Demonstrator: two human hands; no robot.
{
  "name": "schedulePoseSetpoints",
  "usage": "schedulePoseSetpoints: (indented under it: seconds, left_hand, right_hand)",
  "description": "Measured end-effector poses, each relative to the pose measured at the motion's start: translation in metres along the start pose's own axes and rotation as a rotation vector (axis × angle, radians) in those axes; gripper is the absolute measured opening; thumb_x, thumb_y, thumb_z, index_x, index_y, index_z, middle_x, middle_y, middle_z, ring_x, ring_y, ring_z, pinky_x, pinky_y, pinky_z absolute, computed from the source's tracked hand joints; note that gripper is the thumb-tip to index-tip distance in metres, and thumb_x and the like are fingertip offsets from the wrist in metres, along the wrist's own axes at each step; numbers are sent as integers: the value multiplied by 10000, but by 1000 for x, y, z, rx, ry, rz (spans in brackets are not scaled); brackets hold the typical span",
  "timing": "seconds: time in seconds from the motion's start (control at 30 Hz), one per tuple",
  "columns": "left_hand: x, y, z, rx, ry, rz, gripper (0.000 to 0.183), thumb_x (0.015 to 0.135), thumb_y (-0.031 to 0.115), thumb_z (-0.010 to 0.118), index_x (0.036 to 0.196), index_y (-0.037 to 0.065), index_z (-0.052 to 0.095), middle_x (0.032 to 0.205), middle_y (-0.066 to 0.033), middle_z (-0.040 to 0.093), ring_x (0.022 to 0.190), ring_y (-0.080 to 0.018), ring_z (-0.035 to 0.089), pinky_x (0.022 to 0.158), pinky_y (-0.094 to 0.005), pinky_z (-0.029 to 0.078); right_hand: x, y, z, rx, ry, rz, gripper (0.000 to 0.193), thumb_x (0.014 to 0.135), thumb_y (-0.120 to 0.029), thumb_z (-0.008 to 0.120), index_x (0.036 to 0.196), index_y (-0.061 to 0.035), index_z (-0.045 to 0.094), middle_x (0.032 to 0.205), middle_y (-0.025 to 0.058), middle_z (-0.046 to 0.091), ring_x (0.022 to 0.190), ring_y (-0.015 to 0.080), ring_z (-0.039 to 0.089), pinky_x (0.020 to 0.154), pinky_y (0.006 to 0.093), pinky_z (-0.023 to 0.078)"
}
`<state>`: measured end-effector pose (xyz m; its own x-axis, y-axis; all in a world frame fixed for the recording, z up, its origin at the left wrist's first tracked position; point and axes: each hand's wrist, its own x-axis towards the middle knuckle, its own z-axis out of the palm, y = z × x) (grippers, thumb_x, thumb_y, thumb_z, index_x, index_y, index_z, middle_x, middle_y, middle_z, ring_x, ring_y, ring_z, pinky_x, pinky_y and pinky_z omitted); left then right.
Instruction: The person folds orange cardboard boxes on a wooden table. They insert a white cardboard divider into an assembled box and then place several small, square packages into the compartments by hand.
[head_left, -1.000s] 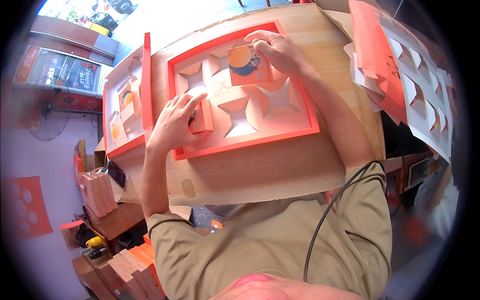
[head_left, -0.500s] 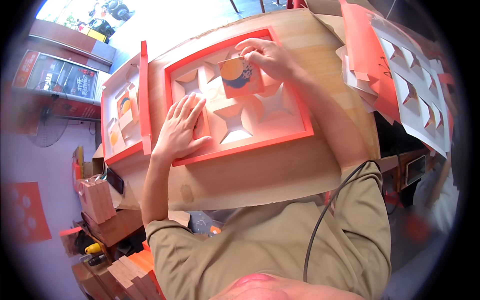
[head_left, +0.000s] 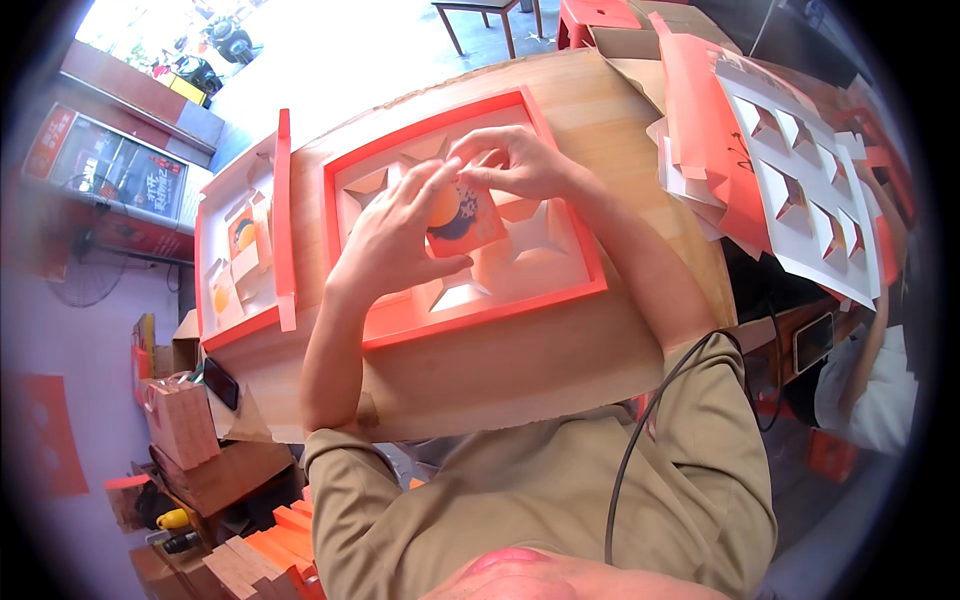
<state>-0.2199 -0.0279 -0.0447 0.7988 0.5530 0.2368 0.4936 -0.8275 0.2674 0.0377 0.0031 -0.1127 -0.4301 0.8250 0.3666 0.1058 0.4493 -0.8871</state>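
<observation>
A small square printed box (head_left: 468, 222), with an orange disc and dark blue waves, is held over a red-rimmed gift box (head_left: 485, 310). Inside that gift box lies a pale insert (head_left: 540, 238) with star-shaped cut-outs. My right hand (head_left: 520, 163) pinches the printed box at its top edge. Around its left side curves my left hand (head_left: 395, 232), fingers near the top and thumb by the lower left corner. The left fingers cover part of the box, so their exact contact is hidden.
Left of the gift box stands another red-edged box (head_left: 285, 220) with small printed pieces inside. A black phone (head_left: 221, 383) lies at the table's left edge. White insert sheets (head_left: 800, 180) and red cartons (head_left: 700, 130) are stacked at right, beside another person's arm (head_left: 868, 350).
My left hand has lifted from the insert's left side and come to the printed box. The right hand still holds the box, now closer to the left hand. The view has shifted slightly.
</observation>
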Motion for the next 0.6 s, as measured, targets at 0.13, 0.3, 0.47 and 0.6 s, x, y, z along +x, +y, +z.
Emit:
schedulePoseSetpoints:
  seconds: [0.13, 0.3, 0.47, 0.6]
  left_hand:
    - [-12, 7, -9, -83, -126, -77, 966, 683, 206, 837, 1558, 182, 428, 1338, -165, 568, 1060, -393, 653, 846, -496, 548]
    - [-24, 5, -18, -151, -314, -130, 912, 665, 230, 801, 1523, 190, 493, 1165, -149, 558, 957, -357, 623, 854, -481, 528]
    - [-26, 12, 0, -108, -293, 13, 900, 656, 202, 787, 1508, 186, 500, 1185, -144, 561, 1082, -354, 601, 894, -491, 520]
    - [-26, 15, 7, -99, -257, 1, 881, 666, 203, 787, 1493, 186, 484, 1200, -141, 558, 1147, -365, 581, 904, -499, 516]
  right_hand:
    - [-2, -8, 2, 12, -65, 121, 378, 1030, -356, 680, 1199, -22, 734, 1113, 59, 715, 909, 171, 724, 821, 330, 590]
    - [2, -3, 6, -106, -51, 204, 457, 1046, -448, 622, 1205, -35, 738, 1050, 87, 738, 886, 185, 722, 825, 364, 572]
    - [-2, -7, 9, -272, -75, 244, 467, 1026, -482, 632, 1236, -78, 735, 1004, 127, 755, 943, 221, 720, 831, 383, 561]
    - [-2, -12, 8, -298, -78, 276, 484, 1018, -498, 637, 1251, -85, 733, 993, 140, 757, 954, 234, 718, 828, 386, 560]
